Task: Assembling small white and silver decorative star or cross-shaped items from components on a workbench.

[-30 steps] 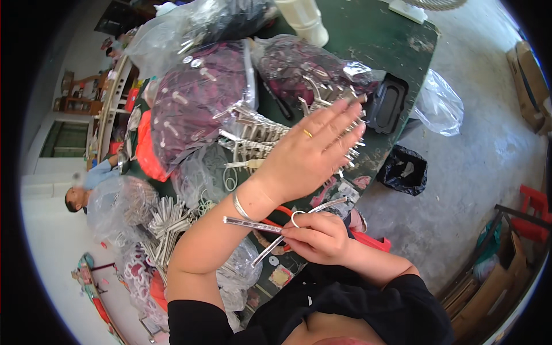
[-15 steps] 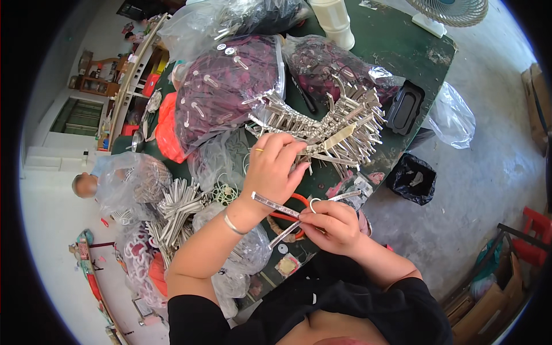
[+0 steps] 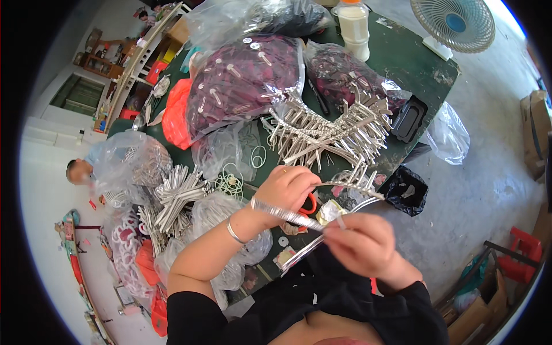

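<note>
My left hand (image 3: 287, 192) is closed in a pinch on one end of a silvery strip with short upright bits (image 3: 352, 187), which stretches out to the right. My right hand (image 3: 362, 244), partly blurred, is closed around long thin silver strips (image 3: 302, 253); a pale band shows at its fingers. Another silvery ribbed strip (image 3: 282, 211) runs from my left wrist to my right fingertips. Beyond both hands lies a large heap of silvery strips (image 3: 328, 138) on the dark green table (image 3: 397, 43). Orange-handled scissors (image 3: 310, 202) lie partly hidden beside my left hand.
Clear bags of dark purple pieces (image 3: 241, 80) fill the far side, near a white bottle (image 3: 353, 31) and a fan (image 3: 454, 24). Pale cord loops (image 3: 230, 183) and bundled silver strips (image 3: 178, 195) lie left. A black-lined bin (image 3: 406, 191) stands right, below the table edge. Another person sits far left.
My left hand has drawn back from the heap toward me, bringing the strip with upright bits along. My right hand has shifted right and nearer. The view has turned slightly.
</note>
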